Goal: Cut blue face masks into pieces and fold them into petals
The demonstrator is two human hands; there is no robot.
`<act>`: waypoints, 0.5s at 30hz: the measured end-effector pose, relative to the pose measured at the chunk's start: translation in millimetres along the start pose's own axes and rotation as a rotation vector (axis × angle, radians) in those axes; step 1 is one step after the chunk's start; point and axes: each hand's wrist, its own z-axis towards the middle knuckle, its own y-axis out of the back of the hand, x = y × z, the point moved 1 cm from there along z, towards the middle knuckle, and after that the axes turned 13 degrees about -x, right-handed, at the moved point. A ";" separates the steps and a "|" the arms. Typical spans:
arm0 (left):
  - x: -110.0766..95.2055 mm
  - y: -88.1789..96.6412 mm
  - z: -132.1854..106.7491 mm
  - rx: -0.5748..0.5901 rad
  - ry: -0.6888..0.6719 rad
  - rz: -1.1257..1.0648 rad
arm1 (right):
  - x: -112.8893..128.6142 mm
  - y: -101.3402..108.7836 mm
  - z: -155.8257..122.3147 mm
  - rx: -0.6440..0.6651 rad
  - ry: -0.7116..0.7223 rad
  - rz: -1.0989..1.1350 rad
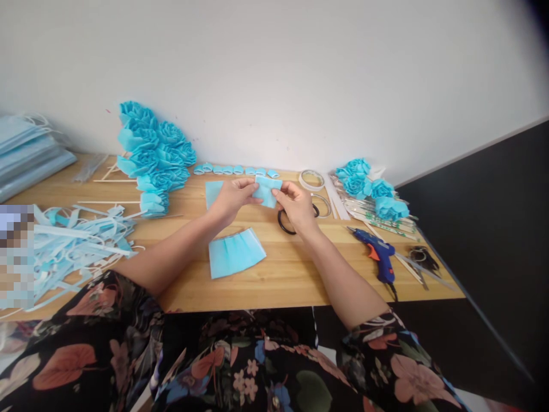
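Above the middle of the table, both hands pinch a small light-blue piece of face mask fabric [267, 191]. My left hand [237, 197] grips its left edge, while my right hand [297, 205] has the right edge between thumb and fingers. Flat on the wood nearer to me lies a larger pleated blue piece of fabric [237, 253]. Another blue piece [213, 194] is partly hidden behind my left hand. A black tape ring [286, 222] lies under my right hand, which covers part of it. Several small rolled blue pieces [227, 170] stand in a row along the wall.
Blue fabric flowers [158, 149] on sticks are heaped at the back left. Cut mask strips [81, 246] and packed masks [30, 149] lie left. On the right are a white tape roll [311, 179], a blue glue gun [377, 252], more flowers [355, 177] and scissors [422, 260].
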 end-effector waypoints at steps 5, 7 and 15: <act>2.8 0.5 -1.3 0.015 -0.003 -0.005 | 5.3 -1.5 -1.8 -0.008 -0.049 0.057; 3.8 0.1 -1.8 0.033 0.008 -0.017 | 7.1 -1.1 -2.6 -0.018 -0.059 0.045; 6.2 -0.6 -1.7 0.102 0.089 -0.064 | 3.1 0.0 -3.1 -0.036 -0.028 -0.027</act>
